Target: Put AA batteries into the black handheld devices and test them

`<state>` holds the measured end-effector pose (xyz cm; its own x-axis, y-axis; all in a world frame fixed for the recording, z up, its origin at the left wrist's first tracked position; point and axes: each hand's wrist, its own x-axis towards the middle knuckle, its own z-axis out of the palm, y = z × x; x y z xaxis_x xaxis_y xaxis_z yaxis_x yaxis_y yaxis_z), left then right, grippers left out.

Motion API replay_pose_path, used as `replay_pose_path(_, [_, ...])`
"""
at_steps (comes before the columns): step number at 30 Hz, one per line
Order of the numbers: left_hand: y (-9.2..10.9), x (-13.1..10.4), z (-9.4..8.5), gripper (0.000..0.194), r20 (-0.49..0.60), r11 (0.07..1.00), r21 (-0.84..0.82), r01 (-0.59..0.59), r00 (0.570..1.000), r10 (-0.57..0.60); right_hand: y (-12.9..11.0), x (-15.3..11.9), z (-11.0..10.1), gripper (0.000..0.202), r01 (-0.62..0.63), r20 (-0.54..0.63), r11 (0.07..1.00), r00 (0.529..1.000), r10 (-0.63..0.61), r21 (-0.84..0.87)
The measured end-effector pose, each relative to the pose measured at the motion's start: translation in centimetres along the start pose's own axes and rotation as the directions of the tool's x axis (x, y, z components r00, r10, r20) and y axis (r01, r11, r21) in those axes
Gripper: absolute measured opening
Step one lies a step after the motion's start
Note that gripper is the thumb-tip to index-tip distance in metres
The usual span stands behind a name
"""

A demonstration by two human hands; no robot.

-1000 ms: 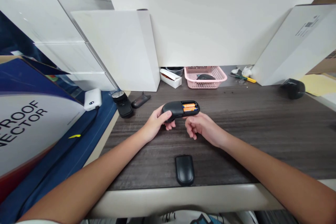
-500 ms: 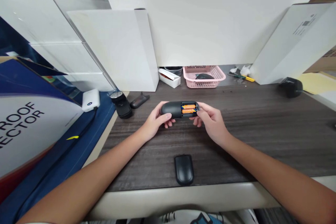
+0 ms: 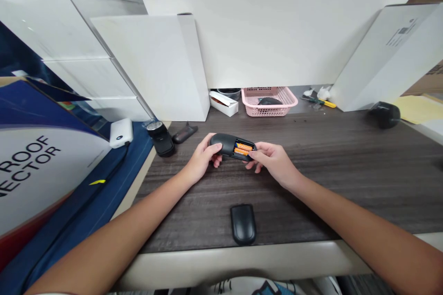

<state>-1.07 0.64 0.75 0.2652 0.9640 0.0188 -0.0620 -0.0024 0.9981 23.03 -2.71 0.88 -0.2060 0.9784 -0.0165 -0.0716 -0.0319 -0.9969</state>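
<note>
A black mouse-shaped device [image 3: 224,144] is held above the dark wood-grain table [image 3: 194,207]. Its compartment is uncovered and shows two orange batteries [image 3: 243,149] lying side by side. My left hand [image 3: 204,156] grips the rounded left end, thumb on top and fingers beneath. My right hand [image 3: 272,159] holds the right end, with the thumb at the lower battery's right end and the other fingers partly hidden below. Near the table's front edge lies a separate black cover [image 3: 243,224], touched by neither hand.
A pink basket [image 3: 270,110] with a dark object stands at the back, beside a small white box [image 3: 224,103]. Black devices [image 3: 162,139] lie at the left, a yellow-handled tool [image 3: 327,103] at the back right, and another black object [image 3: 385,115] farther right.
The device has tilted, its right end now lower and slightly farther left. My right hand has shifted left with it, its thumb now over the lower battery's end.
</note>
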Motion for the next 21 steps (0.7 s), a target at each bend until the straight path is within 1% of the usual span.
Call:
replay_pose_path(3, [0.17,0.14,-0.09,0.049,-0.018,1.000,0.015,0.014,1.000,-0.014,0.02,0.07,0.07,0.038,-0.060,0.042,0.998,0.997,0.059,0.009])
replay_pose_path(6, [0.26,0.13,-0.18,0.050,-0.020,0.998,0.062,0.007,1.000,-0.006,0.15,0.09,0.12,0.036,-0.101,0.039,0.995,0.994,0.100,0.010])
replay_pose_path(9, [0.13,0.20,-0.40,0.050,-0.009,0.997,0.071,0.007,1.000,-0.006,0.21,0.06,0.17,0.035,-0.107,0.039,0.994,0.994,0.106,0.030])
replay_pose_path(13, [-0.27,0.52,-0.72,0.047,0.000,0.999,0.042,0.015,1.000,-0.015,-0.02,-0.12,0.28,0.038,-0.093,0.052,0.990,0.995,0.088,0.108])
replay_pose_path(17, [-0.22,0.36,-0.39,0.051,-0.051,0.999,0.050,0.022,0.999,-0.019,-0.16,-0.17,0.34,0.044,-0.088,0.035,0.990,0.996,0.085,0.111])
replay_pose_path(19, [-0.04,0.07,-0.10,0.052,-0.080,0.997,0.069,0.027,0.997,-0.021,-0.16,-0.10,0.33,0.044,-0.115,0.027,0.986,0.993,0.112,0.121])
replay_pose_path(21, [0.12,-0.18,0.07,0.053,-0.097,0.994,0.110,0.012,0.995,-0.001,-0.20,0.01,0.31,0.040,-0.157,0.018,0.972,0.988,0.156,0.177])
